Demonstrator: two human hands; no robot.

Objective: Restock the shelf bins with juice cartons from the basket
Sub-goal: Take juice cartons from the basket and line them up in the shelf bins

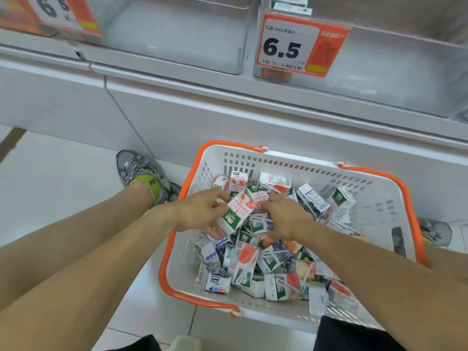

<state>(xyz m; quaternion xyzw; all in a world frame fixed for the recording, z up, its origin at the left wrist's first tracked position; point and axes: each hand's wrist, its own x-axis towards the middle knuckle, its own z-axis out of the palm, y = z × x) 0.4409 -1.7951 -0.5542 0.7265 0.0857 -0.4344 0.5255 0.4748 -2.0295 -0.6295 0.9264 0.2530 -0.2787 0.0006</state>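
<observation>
A peach juice carton [236, 211] is gripped by the left hand [202, 211], fingers curled round it, just above the heap of cartons [273, 264] in the white basket [379, 206] on the floor. The right hand [283, 216] is curled down into the heap at three o'clock of that carton; whether anything is pinched cannot be told. The clear shelf bins [177, 36] stand at twelve o'clock, beside the 6.5 price tag [291, 46]. Matching cartons are probably best gathered first, then lifted upright and set squarely into one bin, so that flavours are not mixed.
</observation>
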